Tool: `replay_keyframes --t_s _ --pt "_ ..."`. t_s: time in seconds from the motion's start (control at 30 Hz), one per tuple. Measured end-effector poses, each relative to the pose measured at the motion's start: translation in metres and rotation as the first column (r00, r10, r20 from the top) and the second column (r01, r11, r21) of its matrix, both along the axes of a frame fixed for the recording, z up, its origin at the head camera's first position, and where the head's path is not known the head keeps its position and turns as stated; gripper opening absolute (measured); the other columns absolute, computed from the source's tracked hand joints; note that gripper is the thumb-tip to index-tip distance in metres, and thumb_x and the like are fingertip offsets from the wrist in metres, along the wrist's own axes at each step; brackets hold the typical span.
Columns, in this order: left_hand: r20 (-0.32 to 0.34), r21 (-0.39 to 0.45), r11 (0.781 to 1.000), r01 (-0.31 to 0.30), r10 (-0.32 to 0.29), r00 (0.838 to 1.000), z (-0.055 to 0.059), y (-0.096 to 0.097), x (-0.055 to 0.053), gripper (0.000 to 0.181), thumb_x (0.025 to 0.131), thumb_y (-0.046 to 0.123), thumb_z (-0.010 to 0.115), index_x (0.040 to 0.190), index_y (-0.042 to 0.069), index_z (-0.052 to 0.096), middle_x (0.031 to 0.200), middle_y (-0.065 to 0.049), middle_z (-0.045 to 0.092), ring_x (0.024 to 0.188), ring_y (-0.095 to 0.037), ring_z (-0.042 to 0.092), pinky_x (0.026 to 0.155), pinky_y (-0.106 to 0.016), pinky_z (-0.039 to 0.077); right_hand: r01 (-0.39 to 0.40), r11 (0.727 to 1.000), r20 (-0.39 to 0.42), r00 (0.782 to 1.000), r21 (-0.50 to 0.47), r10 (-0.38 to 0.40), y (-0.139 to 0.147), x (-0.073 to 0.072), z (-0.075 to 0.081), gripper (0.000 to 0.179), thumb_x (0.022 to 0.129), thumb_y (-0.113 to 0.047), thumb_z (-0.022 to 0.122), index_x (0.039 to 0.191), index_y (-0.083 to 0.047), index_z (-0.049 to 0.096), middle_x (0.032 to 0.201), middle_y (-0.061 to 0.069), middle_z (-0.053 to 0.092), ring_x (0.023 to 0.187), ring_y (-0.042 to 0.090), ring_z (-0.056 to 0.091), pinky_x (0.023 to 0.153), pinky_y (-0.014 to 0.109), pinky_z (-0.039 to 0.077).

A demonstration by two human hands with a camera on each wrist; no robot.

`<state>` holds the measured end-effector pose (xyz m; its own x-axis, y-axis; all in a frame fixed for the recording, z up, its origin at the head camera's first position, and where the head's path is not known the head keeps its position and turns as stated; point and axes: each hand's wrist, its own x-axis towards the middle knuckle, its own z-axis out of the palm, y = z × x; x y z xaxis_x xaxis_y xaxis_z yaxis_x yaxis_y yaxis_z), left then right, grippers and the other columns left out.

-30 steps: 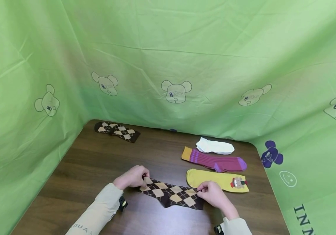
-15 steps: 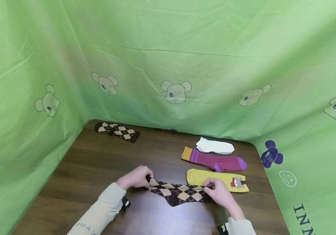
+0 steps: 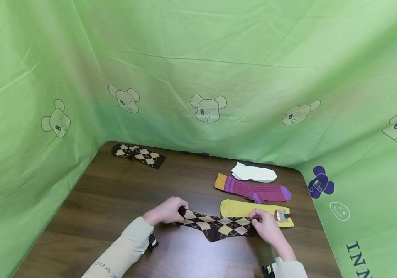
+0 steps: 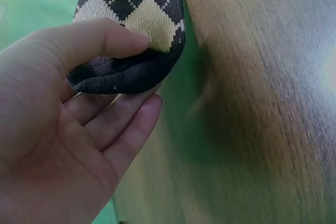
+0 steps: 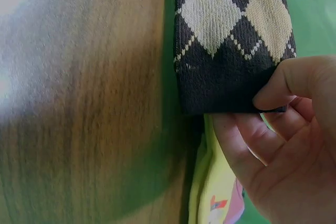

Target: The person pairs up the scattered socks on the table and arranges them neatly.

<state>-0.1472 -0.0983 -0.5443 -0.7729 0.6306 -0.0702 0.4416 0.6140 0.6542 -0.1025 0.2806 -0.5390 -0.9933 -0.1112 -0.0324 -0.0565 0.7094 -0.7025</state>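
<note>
Stretched between both hands is a dark brown argyle sock (image 3: 224, 227) with tan diamonds, its heel hanging toward the near side. My left hand (image 3: 171, 210) pinches the dark toe end; in the left wrist view the thumb lies over the toe (image 4: 126, 74) with the fingers beneath. At the other end my right hand (image 3: 265, 226) pinches the cuff (image 5: 226, 90) between thumb and fingers. The right hand and cuff overlap the yellow sock (image 3: 240, 208) in the head view. That yellow sock bears an animal figure near one end.
A matching argyle sock (image 3: 146, 156) lies at the far left of the wooden table (image 3: 115, 197). At the back right are a white sock (image 3: 254, 173) and a purple-red sock (image 3: 250, 190) with an orange cuff. Green printed cloth (image 3: 170, 77) walls the table's back and sides.
Both hands have moved to the right with the argyle sock, and slightly away from the near edge. The sock has been pulled straighter. The other socks have stayed put.
</note>
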Motion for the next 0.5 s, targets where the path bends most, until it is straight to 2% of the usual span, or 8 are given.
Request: replay_keyframes --t_s 0.33,0.5 --pt "0.032 0.040 0.999 0.034 -0.035 0.999 0.002 0.015 0.003 0.024 0.073 0.003 0.080 0.076 0.019 0.062 0.067 0.013 0.053 0.063 -0.004 0.048 0.057 -0.022 0.043 0.027 1.000 -0.020 0.999 -0.004 -0.027 0.015 0.003 0.002 0.021 0.083 0.013 0.062 0.083 -0.008 0.065 0.085 0.001 0.067 0.080 0.015 0.058 0.077 0.033 0.050" --pt "0.037 0.039 0.998 0.051 -0.052 0.998 0.003 0.025 0.007 0.024 0.073 0.004 0.081 0.077 0.018 0.062 0.068 0.013 0.053 0.064 -0.004 0.049 0.058 -0.021 0.044 0.031 1.000 -0.064 0.997 -0.004 -0.031 0.024 0.005 0.003 0.023 0.082 0.014 0.062 0.080 -0.009 0.065 0.081 0.000 0.067 0.076 0.014 0.057 0.074 0.031 0.050"
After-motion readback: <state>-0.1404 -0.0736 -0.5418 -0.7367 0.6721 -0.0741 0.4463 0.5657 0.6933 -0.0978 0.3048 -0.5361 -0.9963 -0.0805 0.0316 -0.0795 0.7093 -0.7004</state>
